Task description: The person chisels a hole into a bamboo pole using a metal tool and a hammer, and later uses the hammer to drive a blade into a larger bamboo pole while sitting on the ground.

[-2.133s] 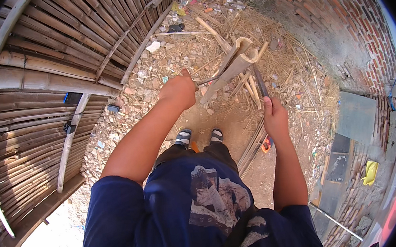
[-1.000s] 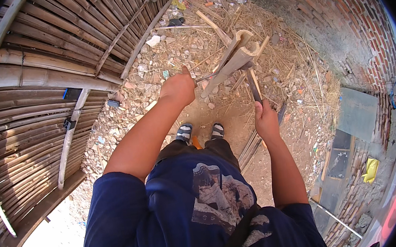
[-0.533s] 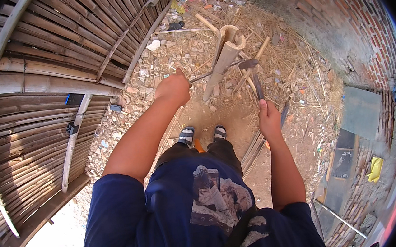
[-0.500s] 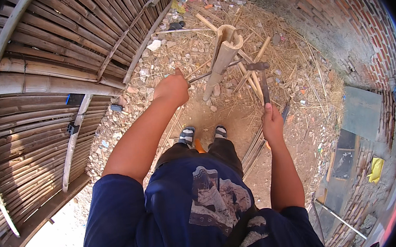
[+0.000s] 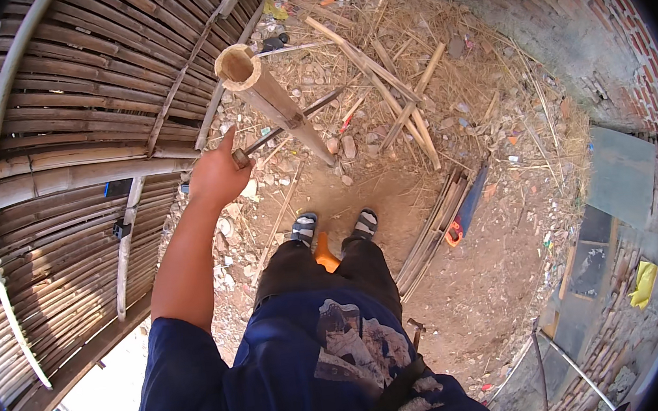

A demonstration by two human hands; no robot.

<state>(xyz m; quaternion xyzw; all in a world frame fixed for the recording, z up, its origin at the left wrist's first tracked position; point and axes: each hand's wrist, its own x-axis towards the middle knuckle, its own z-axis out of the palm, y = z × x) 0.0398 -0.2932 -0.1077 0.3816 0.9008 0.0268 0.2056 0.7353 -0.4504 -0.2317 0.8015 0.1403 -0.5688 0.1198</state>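
Observation:
My left hand (image 5: 219, 172) is closed around the wooden handle of a long-bladed knife (image 5: 327, 99), its index finger stretched out. The dark blade crosses a hollow bamboo pole (image 5: 263, 93) about halfway along; I cannot tell how deep it sits in it. The pole leans to the left, its open round end up and its thin lower end near the dirt ahead of my feet. A hammer (image 5: 415, 327) shows only its head and a bit of handle beside my shirt's right edge. My right hand is out of sight.
A blue-bladed saw (image 5: 469, 204) with an orange handle lies beside a bundle of bamboo strips (image 5: 431, 235). Split bamboo pieces (image 5: 405, 95) lie crossed on straw ahead. An orange object (image 5: 324, 255) sits between my legs. A bamboo wall (image 5: 84, 126) rises left, a brick wall (image 5: 588, 14) right.
The bamboo pole's upper end has swung to the left, along with my left hand and the knife. My right hand has dropped out of view, and the hammer has come down beside my shirt.

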